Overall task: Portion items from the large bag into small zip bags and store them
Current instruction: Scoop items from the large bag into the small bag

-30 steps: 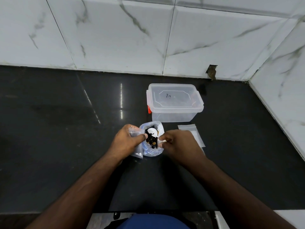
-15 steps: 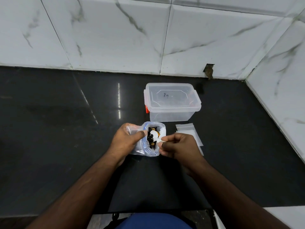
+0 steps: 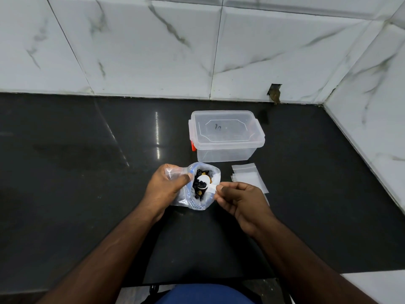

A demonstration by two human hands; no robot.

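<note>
The large clear bag (image 3: pixel 202 201) stands open on the black counter (image 3: pixel 76 194), holding dark and orange pieces (image 3: pixel 199 185). A white spoon (image 3: pixel 203 179) sits with its bowl inside the bag. My right hand (image 3: pixel 237 197) pinches the spoon's handle at the bag's right rim. My left hand (image 3: pixel 167 186) grips the bag's left edge together with a small clear zip bag (image 3: pixel 173 172).
A closed clear plastic box (image 3: pixel 225 137) with an orange latch stands just behind the bag. Several flat small zip bags (image 3: pixel 248 178) lie to the right of my right hand. White marble walls (image 3: pixel 197 51) close off the back and right. The counter's front edge is near my body.
The spoon has lifted a little inside the bag and my right hand has drawn back to the right along its handle. My left hand keeps its grip.
</note>
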